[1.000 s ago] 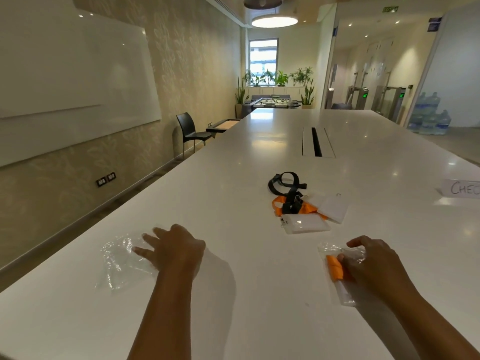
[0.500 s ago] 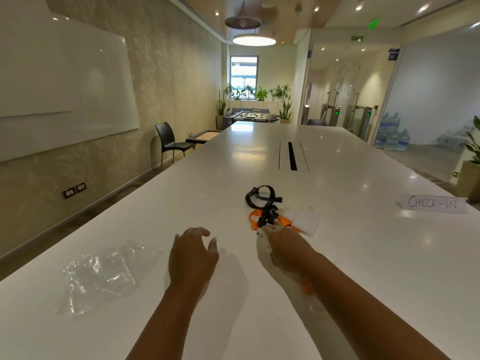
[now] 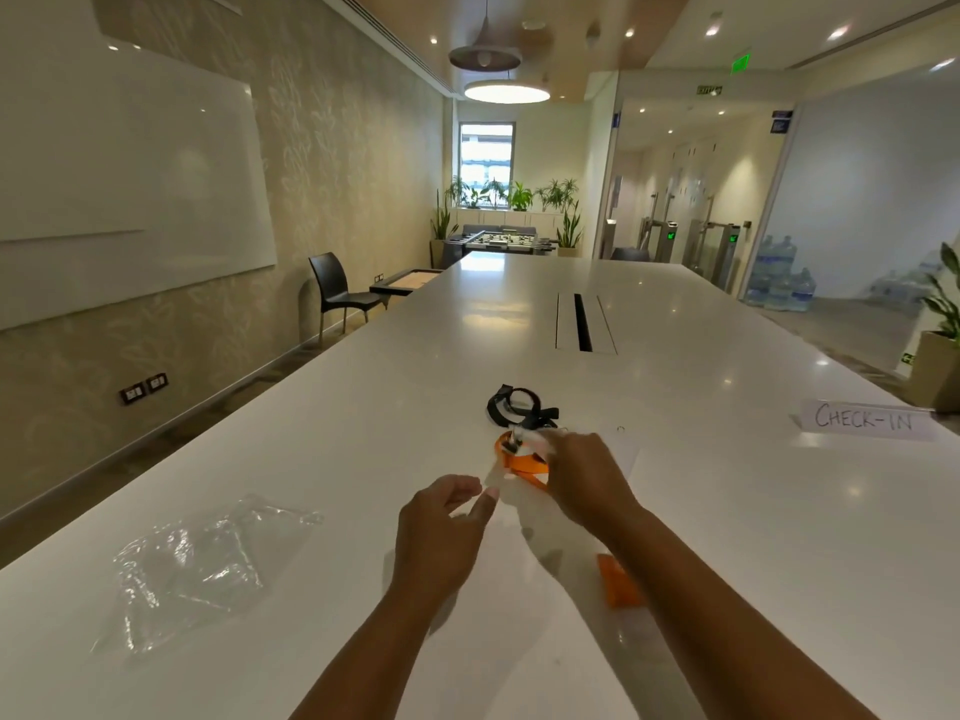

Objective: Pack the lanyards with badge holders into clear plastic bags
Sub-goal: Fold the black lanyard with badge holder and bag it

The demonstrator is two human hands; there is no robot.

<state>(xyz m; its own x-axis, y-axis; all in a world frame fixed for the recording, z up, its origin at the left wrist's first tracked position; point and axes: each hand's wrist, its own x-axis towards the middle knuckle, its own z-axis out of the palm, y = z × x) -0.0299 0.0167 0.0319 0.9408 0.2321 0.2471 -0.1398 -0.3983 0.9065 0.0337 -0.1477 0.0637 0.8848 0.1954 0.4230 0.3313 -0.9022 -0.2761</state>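
My right hand [image 3: 587, 478] grips an orange lanyard [image 3: 519, 462] in the middle of the white table [image 3: 753, 511]. The lanyard's clear badge holder [image 3: 500, 476] reaches down toward my left hand [image 3: 441, 532]. That hand's fingers are loosely spread, with their tips right at the holder's lower corner. A black lanyard [image 3: 519, 410] lies coiled just behind the orange one. Partly hidden under my right forearm lies a clear bag holding another orange lanyard [image 3: 618, 584]. A crumpled pile of clear plastic bags [image 3: 192, 563] sits at the near left.
A paper sign reading CHECK-IN [image 3: 865, 420] lies at the right. A cable slot [image 3: 583, 322] is set into the table further back. A black chair [image 3: 337, 291] stands by the left wall, and a potted plant [image 3: 940, 366] is at the right edge.
My right hand left the packed bag, moved forward and took hold of the orange lanyard. My left hand left the bag pile and moved right, up to the badge holder.
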